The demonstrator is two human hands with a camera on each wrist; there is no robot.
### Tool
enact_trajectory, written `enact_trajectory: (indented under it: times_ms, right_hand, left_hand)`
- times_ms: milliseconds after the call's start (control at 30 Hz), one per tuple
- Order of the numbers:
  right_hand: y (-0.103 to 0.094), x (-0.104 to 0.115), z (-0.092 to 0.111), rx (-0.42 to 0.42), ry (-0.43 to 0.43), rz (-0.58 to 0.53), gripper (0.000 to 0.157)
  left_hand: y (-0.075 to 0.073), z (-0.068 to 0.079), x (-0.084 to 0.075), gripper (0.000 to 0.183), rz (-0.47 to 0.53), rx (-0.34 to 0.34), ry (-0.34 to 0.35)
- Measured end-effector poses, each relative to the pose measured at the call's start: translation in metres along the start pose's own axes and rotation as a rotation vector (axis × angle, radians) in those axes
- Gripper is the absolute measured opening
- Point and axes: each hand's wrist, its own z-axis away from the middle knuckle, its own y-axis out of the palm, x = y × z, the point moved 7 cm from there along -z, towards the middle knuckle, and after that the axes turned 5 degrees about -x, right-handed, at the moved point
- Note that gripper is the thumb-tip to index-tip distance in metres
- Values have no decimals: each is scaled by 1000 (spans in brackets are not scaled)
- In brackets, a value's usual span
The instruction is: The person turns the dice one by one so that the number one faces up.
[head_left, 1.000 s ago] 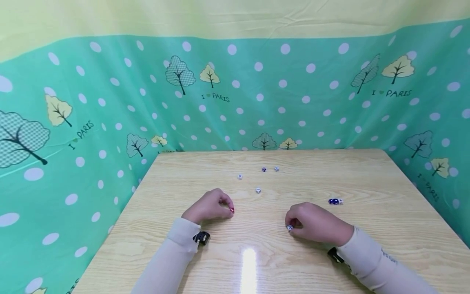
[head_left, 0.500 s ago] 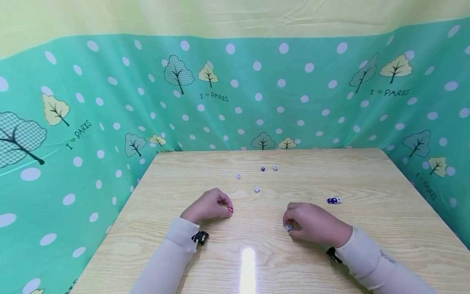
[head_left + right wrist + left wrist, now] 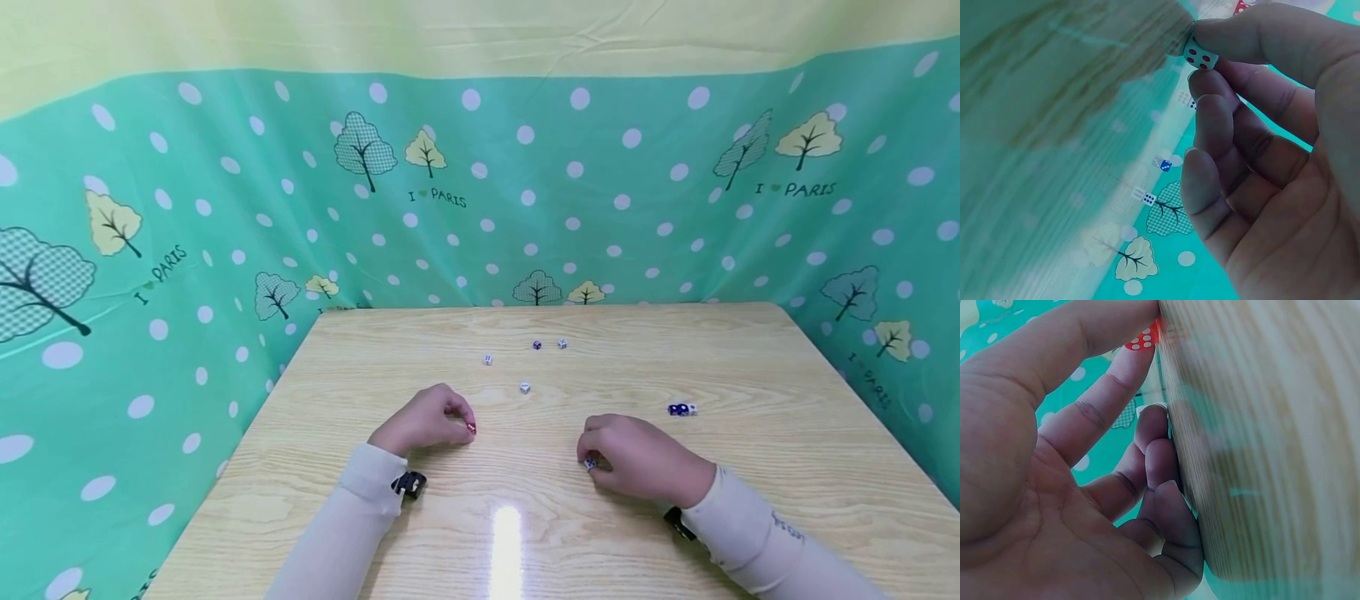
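On the wooden table, my left hand (image 3: pixel 427 421) pinches a red die (image 3: pixel 472 428) between thumb and index finger. In the left wrist view the red die (image 3: pixel 1140 342) shows white pips, and the other fingers curl beside the tabletop. Across from it, my right hand (image 3: pixel 637 454) pinches a white die (image 3: pixel 590 463) low at the table. The right wrist view shows red pips on one face of that white die (image 3: pixel 1200 56); thumb and fingertips partly cover it. A gap of bare wood separates the two hands.
Beyond the hands lie a white die (image 3: pixel 525 388), another white die (image 3: pixel 487 360), a dark blue die (image 3: pixel 537 345) and a white die (image 3: pixel 562 343). Right of them, blue and white dice (image 3: pixel 682 410) stand in a short row. A green curtain (image 3: pixel 450 250) surrounds the table (image 3: pixel 375 350).
The right hand has shifted very slightly left, and its fingers now cover a bit more of the white die. The left hand stays still on the red die. Other dice have not moved.
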Motion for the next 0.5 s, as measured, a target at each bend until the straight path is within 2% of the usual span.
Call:
enact_trajectory:
  times_ms: [500]
  right_hand:
    - [-9, -6, 0, 7, 61, -64, 14]
  left_hand:
    - [-1, 1, -2, 12, 9, 6, 2]
